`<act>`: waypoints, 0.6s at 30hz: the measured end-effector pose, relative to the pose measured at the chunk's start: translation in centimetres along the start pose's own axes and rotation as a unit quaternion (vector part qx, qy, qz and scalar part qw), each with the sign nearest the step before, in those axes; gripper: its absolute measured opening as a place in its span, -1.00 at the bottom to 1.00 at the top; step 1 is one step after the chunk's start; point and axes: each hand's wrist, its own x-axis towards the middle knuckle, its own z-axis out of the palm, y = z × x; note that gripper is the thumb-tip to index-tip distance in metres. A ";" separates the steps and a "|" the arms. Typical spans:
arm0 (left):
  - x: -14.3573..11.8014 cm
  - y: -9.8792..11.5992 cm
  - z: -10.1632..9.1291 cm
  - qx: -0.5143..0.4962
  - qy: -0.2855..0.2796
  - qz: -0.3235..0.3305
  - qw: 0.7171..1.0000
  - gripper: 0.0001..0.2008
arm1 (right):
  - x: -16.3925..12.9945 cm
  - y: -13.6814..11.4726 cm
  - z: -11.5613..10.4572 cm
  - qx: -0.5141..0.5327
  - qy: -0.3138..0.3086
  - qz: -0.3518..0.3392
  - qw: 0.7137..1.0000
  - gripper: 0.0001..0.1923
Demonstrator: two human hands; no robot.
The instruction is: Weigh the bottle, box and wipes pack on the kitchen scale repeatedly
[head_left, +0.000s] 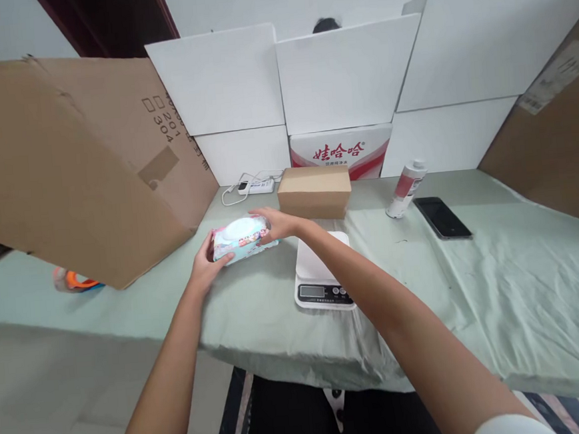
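— Wipes pack (241,239), where is it?
— Centre of the frame, a little left, on the green cloth (501,294) — both hands grasp it.

— How exactly?
— The left hand (204,267) grips its near left end, thumb on the front edge. The right hand (276,223) wraps the far right end, fingers over the top.

— What sits around it?
— Just right of it and nearer the bottom, a white scale (323,278), partly under the right forearm. Behind, towards the top, a small brown box (314,191). Left of that box, a white power strip (256,187) with its cord.

— And further out?
— Right of centre, a tilted white bottle (406,188) and, just beside it, a dark phone (442,218) lying flat. A big cardboard sheet (74,160) fills the upper left; something orange (74,281) pokes out under its lower edge — I cannot tell what. White boards (343,72) line the back.
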 end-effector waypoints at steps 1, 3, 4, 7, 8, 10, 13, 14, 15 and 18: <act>-0.1 0.0 0.2 0.009 -0.002 -0.004 1.000 0.34 | -0.2 0.3 0.1 -0.001 -0.003 0.013 1.000 0.19; -0.2 0.1 0.4 0.018 -0.009 -0.010 1.000 0.29 | -1.7 0.6 -0.1 0.002 0.006 0.016 1.000 0.16; -0.2 0.1 0.5 0.021 -0.013 -0.010 1.000 0.27 | -3.2 0.7 -0.6 0.005 0.024 0.000 1.000 0.11; -0.3 0.2 0.4 0.042 -0.019 -0.009 0.999 0.28 | -10.6 1.6 -3.1 0.008 0.175 -0.084 0.981 -0.22; -0.3 0.1 0.4 0.049 -0.019 -0.010 0.999 0.29 | -13.7 2.4 -4.4 -0.006 0.267 -0.086 0.960 -0.38; -0.1 0.0 0.5 0.055 -0.014 -0.014 0.998 0.32 | -20.0 4.8 -7.1 -0.059 0.472 -0.041 0.879 -0.57; 0.2 0.0 1.0 0.052 0.004 -0.017 0.998 0.29 | -27.0 10.4 -10.7 -0.070 0.693 0.077 0.714 -0.35; 0.3 0.0 1.2 0.054 0.011 -0.018 0.998 0.27 | -28.2 12.5 -11.6 -0.043 0.714 0.114 0.689 -0.22; 0.3 0.0 1.5 0.055 0.019 -0.020 0.998 0.26 | -28.9 14.6 -12.2 -0.014 0.717 0.146 0.681 -0.14; 0.1 0.2 2.5 0.060 0.039 -0.027 0.997 0.26 | -27.9 19.8 -12.3 0.038 0.664 0.158 0.730 -0.11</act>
